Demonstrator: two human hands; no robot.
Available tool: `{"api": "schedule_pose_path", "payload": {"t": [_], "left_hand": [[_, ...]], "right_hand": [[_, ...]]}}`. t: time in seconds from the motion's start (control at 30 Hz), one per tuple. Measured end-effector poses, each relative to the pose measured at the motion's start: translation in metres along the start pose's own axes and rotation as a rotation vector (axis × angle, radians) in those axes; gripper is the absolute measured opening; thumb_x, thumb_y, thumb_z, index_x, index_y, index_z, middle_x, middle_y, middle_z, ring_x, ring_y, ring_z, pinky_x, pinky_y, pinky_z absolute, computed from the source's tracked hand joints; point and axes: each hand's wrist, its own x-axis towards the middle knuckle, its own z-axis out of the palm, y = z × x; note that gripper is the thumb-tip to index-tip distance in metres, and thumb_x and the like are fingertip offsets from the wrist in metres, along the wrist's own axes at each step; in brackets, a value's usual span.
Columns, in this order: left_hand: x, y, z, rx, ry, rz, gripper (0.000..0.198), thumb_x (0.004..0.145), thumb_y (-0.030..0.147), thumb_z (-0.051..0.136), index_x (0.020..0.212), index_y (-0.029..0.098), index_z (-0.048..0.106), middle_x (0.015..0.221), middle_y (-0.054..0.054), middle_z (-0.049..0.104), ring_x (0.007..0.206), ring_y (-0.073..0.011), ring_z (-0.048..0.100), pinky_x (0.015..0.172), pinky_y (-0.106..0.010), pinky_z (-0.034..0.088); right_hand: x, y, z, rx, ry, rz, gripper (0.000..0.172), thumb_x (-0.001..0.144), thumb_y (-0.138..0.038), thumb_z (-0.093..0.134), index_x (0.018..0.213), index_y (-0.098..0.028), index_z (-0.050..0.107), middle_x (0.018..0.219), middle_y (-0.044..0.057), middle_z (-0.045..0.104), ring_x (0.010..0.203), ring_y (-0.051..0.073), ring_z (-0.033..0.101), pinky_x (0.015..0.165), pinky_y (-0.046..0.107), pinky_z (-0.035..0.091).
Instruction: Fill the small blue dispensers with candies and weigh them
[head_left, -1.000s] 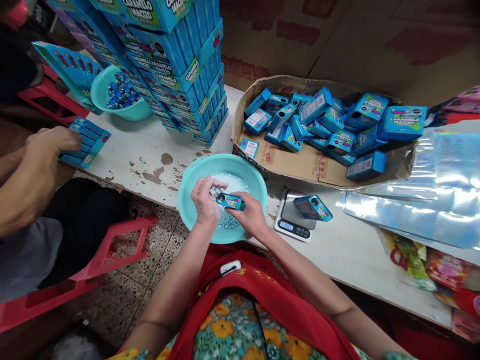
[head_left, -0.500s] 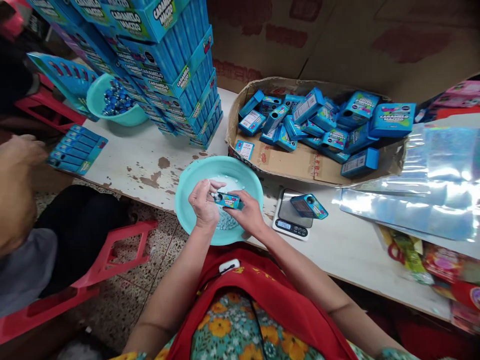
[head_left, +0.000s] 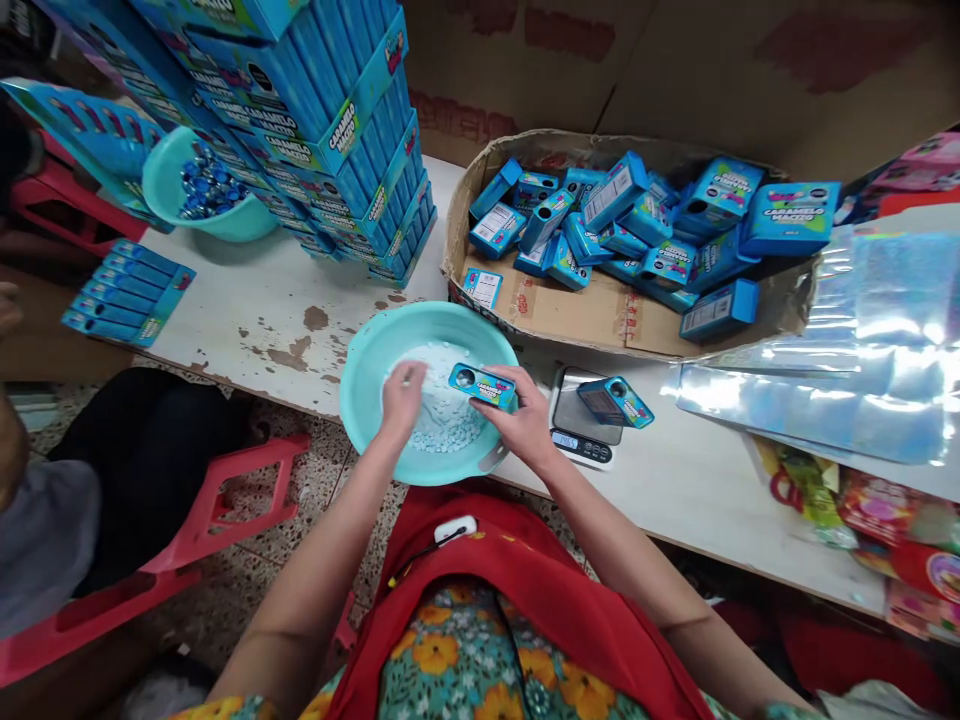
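Observation:
My right hand (head_left: 525, 415) grips a small blue candy box (head_left: 491, 388) by its end, above the right side of a turquoise basin (head_left: 356, 400). A round opening shows at the box's left end. Inside the basin lie many small white and pale blue candies (head_left: 450, 425). Over the basin's left part is my left hand (head_left: 403, 395), its fingers curled together and slightly blurred. What they hold, if anything, does not show. Just right of my right hand, another blue box (head_left: 615, 402) rests tilted on a digital scale (head_left: 581, 448).
A cut-down cardboard box (head_left: 540, 310) full of blue boxes stands behind the basin. Stacked candy cartons (head_left: 345, 150) rise at the back left, beside a bowl of blue wrapped pieces (head_left: 210, 195). Shiny sheets (head_left: 810, 370) lie right. Another person sits left near a red chair (head_left: 225, 490).
My left hand has moved away from the box opening, down and left into the basin. My right hand has shifted the box slightly right. The other person's hand has moved left, mostly out of view.

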Motion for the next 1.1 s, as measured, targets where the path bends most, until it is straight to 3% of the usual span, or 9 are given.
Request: {"api": "schedule_pose_path", "payload": {"t": [0.1,0.17,0.27,0.37,0.57,0.73,0.8,0.93,1.1], "left_hand": [[-0.011,-0.042,0.01,0.477,-0.471,0.093,0.013,0.072,0.031,0.064,0.078,0.02,0.066,0.09,-0.009,0.066,0.094,-0.0267,0.056,0.09,-0.041,0.041],[-0.023,-0.056,0.016,0.716,-0.753,0.22,0.017,0.08,0.032,0.056,0.085,0.019,0.067,0.098,-0.011,0.064,0.1,-0.0285,0.054,0.093,-0.042,0.038],[-0.036,-0.057,0.008,0.992,-0.974,0.278,0.033,0.09,0.039,0.041,0.095,0.019,0.066,0.101,-0.012,0.061,0.1,-0.028,0.054,0.091,-0.042,0.038],[-0.034,-0.052,-0.017,1.13,-1.084,0.188,0.04,0.09,0.047,0.038,0.093,0.018,0.065,0.097,-0.012,0.061,0.093,-0.0266,0.056,0.084,-0.038,0.04],[-0.018,-0.055,-0.045,0.853,-0.816,-0.104,0.032,0.067,0.043,0.066,0.051,0.019,0.052,0.053,-0.005,0.052,0.069,-0.0251,0.058,0.072,-0.035,0.04],[-0.006,-0.047,-0.043,0.636,-0.663,-0.189,0.047,0.078,0.057,0.049,0.049,0.02,0.047,0.047,-0.003,0.048,0.045,-0.0155,0.048,0.05,-0.028,0.037],[-0.002,-0.037,-0.044,0.334,-0.55,-0.309,0.048,0.081,0.06,0.041,0.055,0.02,0.048,0.05,-0.002,0.049,0.04,-0.0125,0.043,0.042,-0.025,0.033],[0.002,-0.011,-0.041,-0.602,-0.224,-0.537,0.03,0.073,0.043,0.061,0.061,0.018,0.049,0.055,0.001,0.048,0.041,-0.0085,0.042,0.036,-0.019,0.029],[0.0,0.023,-0.024,-0.927,-0.109,-0.386,0.027,0.073,0.032,0.059,0.055,0.018,0.045,0.05,0.004,0.035,0.043,-0.007,0.038,0.038,-0.018,0.032]], "right_hand": [[-0.002,0.015,0.006,-0.018,0.066,0.007,0.034,0.074,-0.036,0.073,0.104,-0.023,0.062,0.103,0.007,0.064,0.098,0.024,0.062,0.091,0.04,0.048],[-0.004,0.023,0.012,-0.052,0.111,0.02,0.034,0.074,-0.037,0.072,0.103,-0.023,0.062,0.101,0.007,0.064,0.097,0.024,0.061,0.09,0.041,0.049],[-0.005,0.03,0.017,-0.093,0.13,-0.005,0.033,0.076,-0.036,0.071,0.104,-0.023,0.061,0.102,0.008,0.063,0.097,0.023,0.061,0.091,0.041,0.049],[-0.006,0.033,0.018,-0.105,0.137,-0.043,0.032,0.077,-0.036,0.071,0.104,-0.022,0.061,0.102,0.008,0.063,0.098,0.023,0.061,0.091,0.04,0.049],[-0.004,0.02,0.013,-0.088,0.139,0.009,0.031,0.076,-0.036,0.071,0.103,-0.022,0.062,0.101,0.007,0.063,0.096,0.023,0.061,0.089,0.04,0.049],[-0.005,0.005,0.009,-0.053,0.084,0.015,0.034,0.076,-0.036,0.073,0.105,-0.023,0.062,0.102,0.006,0.064,0.096,0.023,0.061,0.088,0.039,0.049],[-0.006,0.006,0.011,-0.062,0.016,-0.002,0.033,0.075,-0.036,0.073,0.104,-0.024,0.062,0.102,0.006,0.064,0.097,0.023,0.061,0.089,0.038,0.049],[-0.011,0.015,0.021,-0.104,-0.073,0.0,0.034,0.075,-0.034,0.074,0.105,-0.022,0.061,0.103,0.007,0.064,0.097,0.023,0.061,0.089,0.038,0.049],[-0.017,0.017,0.034,-0.167,-0.174,0.001,0.033,0.075,-0.029,0.074,0.104,-0.021,0.061,0.1,0.007,0.065,0.095,0.023,0.061,0.086,0.038,0.05]]}}
